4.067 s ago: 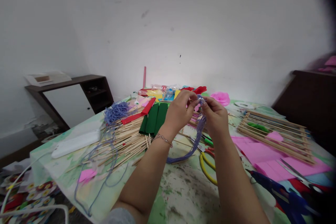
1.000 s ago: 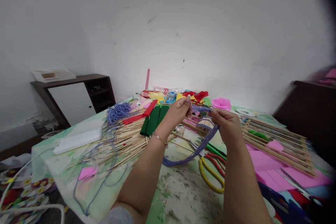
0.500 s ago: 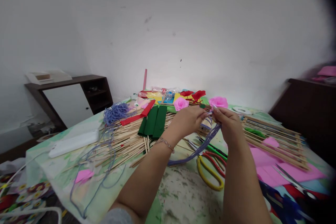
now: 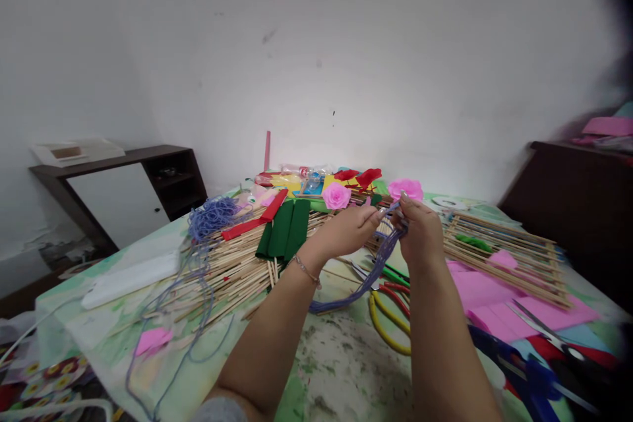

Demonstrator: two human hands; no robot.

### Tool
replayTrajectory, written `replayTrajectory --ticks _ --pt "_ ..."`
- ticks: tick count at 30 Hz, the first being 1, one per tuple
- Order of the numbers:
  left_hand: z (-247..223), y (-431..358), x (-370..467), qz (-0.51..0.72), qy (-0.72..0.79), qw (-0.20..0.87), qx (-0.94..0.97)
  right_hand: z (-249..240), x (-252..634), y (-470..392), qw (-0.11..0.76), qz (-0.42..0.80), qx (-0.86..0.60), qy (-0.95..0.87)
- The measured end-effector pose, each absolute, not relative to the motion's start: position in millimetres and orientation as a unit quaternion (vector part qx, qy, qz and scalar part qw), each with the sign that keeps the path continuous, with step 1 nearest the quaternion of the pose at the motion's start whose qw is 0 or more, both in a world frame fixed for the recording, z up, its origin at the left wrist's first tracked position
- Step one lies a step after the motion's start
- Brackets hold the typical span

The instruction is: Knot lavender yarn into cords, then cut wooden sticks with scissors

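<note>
My left hand [image 4: 353, 231] pinches a strand of the purple cord near the middle of the view, its fingers closed. Beside it on the right, my right hand [image 4: 420, 227] is closed on the same cord. From the right hand a braided length of purple cord [image 4: 370, 277] curves down and left over the table, passing behind my left forearm. A loose purple tangle [image 4: 212, 216] lies at the left. Pink paper flowers [image 4: 337, 196] sit just beyond the hands. Yellow-handled pliers [image 4: 386, 330] and red-handled ones [image 4: 397, 295] lie below, between my forearms.
Wooden sticks [image 4: 232, 277] and green paper [image 4: 287, 231] cover the left centre. At the right are a stick frame [image 4: 509, 254], pink paper [image 4: 524, 310], scissors [image 4: 548, 336] and a blue glue gun [image 4: 519, 369]. A white power strip [image 4: 131, 277] lies left; bottles [image 4: 306, 175] stand farther back.
The view has shifted slightly, so most things appear farther left. Both hands still hold the purple cord, with a little more of it showing between them.
</note>
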State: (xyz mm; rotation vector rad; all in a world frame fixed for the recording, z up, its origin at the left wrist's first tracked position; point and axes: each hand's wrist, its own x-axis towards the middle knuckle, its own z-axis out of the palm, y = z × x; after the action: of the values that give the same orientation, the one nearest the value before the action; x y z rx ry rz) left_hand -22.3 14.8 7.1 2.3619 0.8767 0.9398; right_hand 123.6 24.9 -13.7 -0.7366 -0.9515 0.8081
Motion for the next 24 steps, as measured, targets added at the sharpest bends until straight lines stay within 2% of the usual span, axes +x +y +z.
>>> replayTrajectory --ticks 4,7,12,16,19,24 --pt "-2.7 24.5 -18.3 0.368 0.275 0.444 0.769 -7.7 125.1 18.7 0.737 0.346 -0.351 -0.462" --pt "-11.0 34.8 -14.7 0.398 0.278 0.504 0.715 -2.6 127.6 15.4 0.73 0.354 -0.354 -0.466" --pt "-14.4 33.7 -5.0 0.443 0.275 0.521 0.675 -0.8 132.1 19.5 0.757 0.357 -0.383 -0.39" --pt "-12.2 27.6 -0.2 0.458 0.261 0.528 0.666 -2.2 152.5 21.4 0.753 0.482 -0.329 -0.304" --pt "-11.6 29.0 -1.7 0.496 0.258 0.49 0.669 -2.1 175.2 16.0 0.757 0.533 -0.276 -0.258" --pt "-12.0 28.1 -1.4 0.49 0.308 0.391 0.715 4.1 183.3 4.6 0.744 0.549 -0.231 -0.302"
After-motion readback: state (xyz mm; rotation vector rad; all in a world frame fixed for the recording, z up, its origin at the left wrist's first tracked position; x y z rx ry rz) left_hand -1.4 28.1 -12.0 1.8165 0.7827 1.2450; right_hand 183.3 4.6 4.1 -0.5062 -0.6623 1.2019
